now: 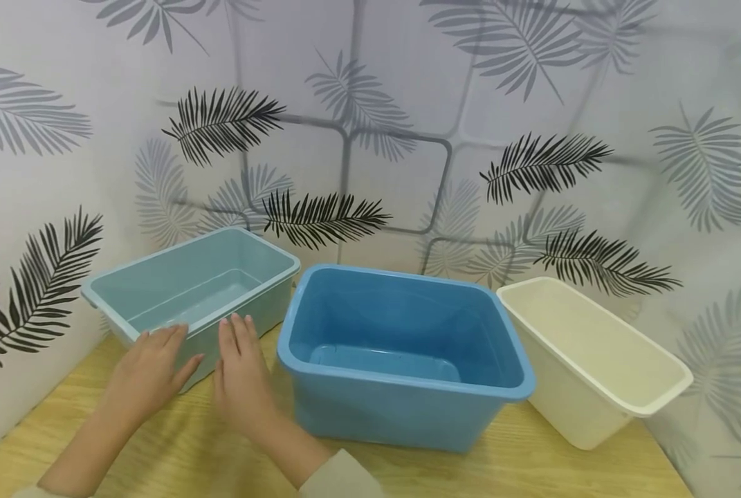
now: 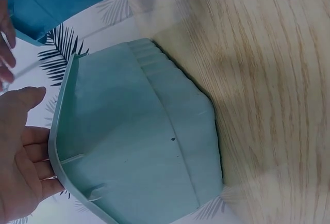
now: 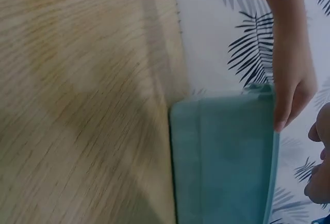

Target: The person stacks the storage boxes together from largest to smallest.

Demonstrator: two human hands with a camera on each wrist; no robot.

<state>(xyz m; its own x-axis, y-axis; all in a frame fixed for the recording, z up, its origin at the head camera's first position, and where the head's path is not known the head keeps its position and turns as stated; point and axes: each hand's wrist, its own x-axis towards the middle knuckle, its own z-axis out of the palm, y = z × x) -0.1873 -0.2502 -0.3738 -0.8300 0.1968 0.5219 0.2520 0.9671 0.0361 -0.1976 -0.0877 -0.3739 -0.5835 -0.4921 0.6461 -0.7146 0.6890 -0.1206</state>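
A pale teal plastic tub stands at the left on the wooden table. My left hand rests its fingers over the tub's near rim, thumb held apart from them. In the left wrist view, fingers of that hand pass behind the rim, while the thumb stands clear of it. My right hand is just right of the left one, in front of the tub's side, fingers straight and together, holding nothing. In the right wrist view, part of the right hand shows at the edge, apart from the tub.
Right of the teal tub stands a deeper blue tub, near my right forearm. A cream tub sits angled beyond it at the right. Behind the wooden table is a leaf-patterned wall.
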